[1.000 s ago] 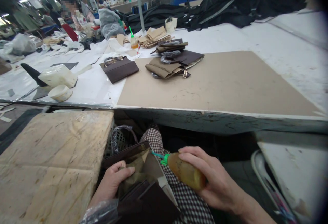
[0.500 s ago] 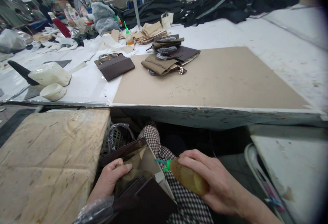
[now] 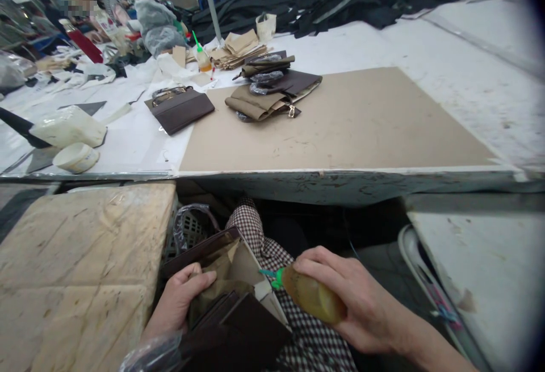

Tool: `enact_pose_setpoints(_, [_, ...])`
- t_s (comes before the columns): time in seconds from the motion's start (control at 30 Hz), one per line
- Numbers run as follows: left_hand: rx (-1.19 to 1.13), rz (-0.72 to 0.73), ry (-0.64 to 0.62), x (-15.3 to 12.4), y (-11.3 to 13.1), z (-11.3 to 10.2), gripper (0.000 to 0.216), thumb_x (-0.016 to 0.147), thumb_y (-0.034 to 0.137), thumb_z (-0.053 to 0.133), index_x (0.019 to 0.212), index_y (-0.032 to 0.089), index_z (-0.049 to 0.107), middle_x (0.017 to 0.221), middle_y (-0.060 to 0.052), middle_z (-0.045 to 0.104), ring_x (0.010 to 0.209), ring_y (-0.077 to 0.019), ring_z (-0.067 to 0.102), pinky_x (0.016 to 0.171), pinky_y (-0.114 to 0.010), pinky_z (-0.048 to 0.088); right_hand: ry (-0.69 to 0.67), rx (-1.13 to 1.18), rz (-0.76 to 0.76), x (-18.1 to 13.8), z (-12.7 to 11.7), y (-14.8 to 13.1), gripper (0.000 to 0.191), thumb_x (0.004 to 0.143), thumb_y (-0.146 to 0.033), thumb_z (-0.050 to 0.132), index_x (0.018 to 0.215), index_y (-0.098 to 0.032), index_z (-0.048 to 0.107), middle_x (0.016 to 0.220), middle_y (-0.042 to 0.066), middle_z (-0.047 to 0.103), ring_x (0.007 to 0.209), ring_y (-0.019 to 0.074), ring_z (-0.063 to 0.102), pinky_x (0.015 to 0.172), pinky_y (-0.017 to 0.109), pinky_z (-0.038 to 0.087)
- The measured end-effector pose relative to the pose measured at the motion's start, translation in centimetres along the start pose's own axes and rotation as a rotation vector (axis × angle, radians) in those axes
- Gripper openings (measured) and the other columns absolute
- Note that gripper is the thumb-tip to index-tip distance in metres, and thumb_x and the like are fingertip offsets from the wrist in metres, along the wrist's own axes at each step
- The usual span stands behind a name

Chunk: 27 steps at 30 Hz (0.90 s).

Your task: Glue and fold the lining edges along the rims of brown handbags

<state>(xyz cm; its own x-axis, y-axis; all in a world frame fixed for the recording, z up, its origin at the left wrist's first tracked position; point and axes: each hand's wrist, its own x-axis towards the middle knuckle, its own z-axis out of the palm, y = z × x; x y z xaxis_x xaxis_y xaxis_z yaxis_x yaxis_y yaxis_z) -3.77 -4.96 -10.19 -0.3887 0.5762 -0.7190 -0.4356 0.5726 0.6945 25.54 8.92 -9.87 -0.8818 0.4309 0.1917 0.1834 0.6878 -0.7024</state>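
Note:
A dark brown handbag (image 3: 251, 326) with an olive lining (image 3: 221, 267) rests on my lap, its mouth spread and a plastic-wrapped handle (image 3: 181, 230) sticking out beyond it. My left hand (image 3: 181, 295) is closed on the lining, thumb on top, at the bag's left side. In my right hand (image 3: 336, 287) is a squeeze bottle (image 3: 313, 295) of amber liquid with a green nozzle, tilted so the thin tip points left at the bag's pale inner edge (image 3: 266, 295). Whether the tip touches that edge I cannot tell. The fingertips under the bottle are hidden.
On the white table (image 3: 447, 37) lie a brown board (image 3: 361, 128), a stack of bag pieces (image 3: 272, 91), another brown bag (image 3: 181, 111), a tub (image 3: 76, 157) and a second green-tipped bottle (image 3: 202, 59). A paper-covered surface (image 3: 80, 247) stands left. A person (image 3: 79, 0) is at the far left.
The view has shifted slightly, so the table things sit further left and higher. Both hands keep their holds, and the nozzle stays by the bag's edge.

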Motion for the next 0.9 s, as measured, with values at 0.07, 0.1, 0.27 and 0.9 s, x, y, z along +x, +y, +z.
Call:
enact_pose_setpoints(0.07, [0.004, 0.001, 0.003, 0.0, 0.0, 0.1, 0.057, 0.051, 0.039, 0.089, 0.055, 0.021, 0.035, 0.048, 0.009, 0.042, 0.044, -0.0076, 0.041, 0.045, -0.019, 0.032, 0.024, 0.001, -0.025, 0.1, 0.4, 0.4, 0.071, 0.068, -0.006, 0.053, 0.136, -0.022, 0.041, 0.119, 0.012, 0.057, 0.101, 0.0253, 0.060, 0.075, 0.034, 0.052])
enact_pose_setpoints(0.1, [0.003, 0.003, 0.002, -0.1, 0.0, 0.0, 0.057, 0.051, 0.039, 0.089, 0.055, 0.021, 0.035, 0.048, 0.009, 0.041, 0.044, -0.0074, 0.041, 0.045, -0.019, 0.032, 0.041, -0.003, -0.038, 0.2, 0.6, 0.6, 0.072, 0.067, -0.006, 0.053, 0.137, -0.021, 0.040, 0.121, 0.012, 0.056, 0.102, 0.0256, 0.059, 0.077, 0.035, 0.052])
enact_pose_setpoints(0.27, [-0.019, 0.011, 0.008, -0.1, -0.3, -0.2, 0.056, 0.055, 0.037, 0.089, 0.056, 0.020, 0.036, 0.049, 0.009, 0.041, 0.045, -0.0069, 0.039, 0.045, -0.019, 0.033, 0.108, -0.045, -0.049, 0.3, 0.8, 0.9, 0.070, 0.069, -0.006, 0.052, 0.137, -0.019, 0.042, 0.124, 0.013, 0.056, 0.106, 0.0258, 0.059, 0.081, 0.036, 0.054])
enact_pose_setpoints(0.9, [0.030, -0.005, 0.033, -0.8, 0.5, 0.9, 0.055, 0.049, 0.038, 0.088, 0.055, 0.020, 0.037, 0.048, 0.009, 0.043, 0.043, -0.0073, 0.042, 0.044, -0.019, 0.034, -0.020, 0.059, 0.061, -1.2, 0.3, 0.2, 0.058, 0.076, -0.011, 0.057, 0.131, -0.022, 0.045, 0.116, 0.010, 0.058, 0.101, 0.0252, 0.059, 0.078, 0.037, 0.051])
